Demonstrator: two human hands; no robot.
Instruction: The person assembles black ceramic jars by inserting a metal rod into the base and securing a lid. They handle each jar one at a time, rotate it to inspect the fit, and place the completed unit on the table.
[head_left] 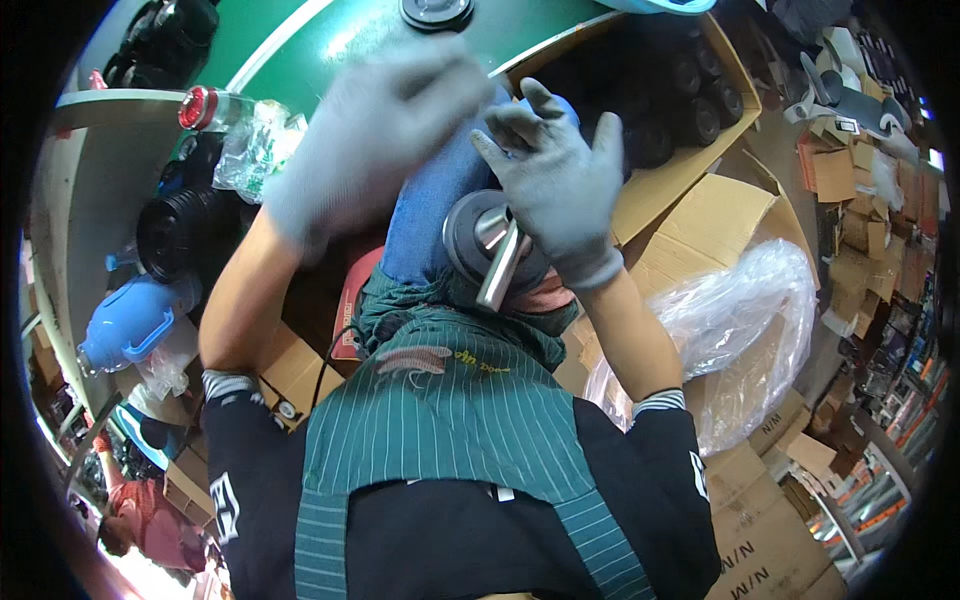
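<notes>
Both hands wear grey knit gloves. My left hand [385, 135] is raised over the green tabletop's near edge and smeared by motion; its fingers cannot be made out well. My right hand [565, 185] is held up beside it with fingers apart and nothing gripped. Just below the right hand, on my lap, rests a round black part with a shiny metal tube [503, 268] standing out from it. I cannot tell whether the glove touches it. A similar black disc [437, 12] lies on the green tabletop [300, 55].
An open cardboard box [690, 165] at the right holds several round black parts. Clear plastic wrap [755, 340] lies over cardboard beside it. On the left are a red-capped bottle [205, 108], a blue jug [135, 320] and black parts [175, 235]. Another person [155, 520] is at far lower left.
</notes>
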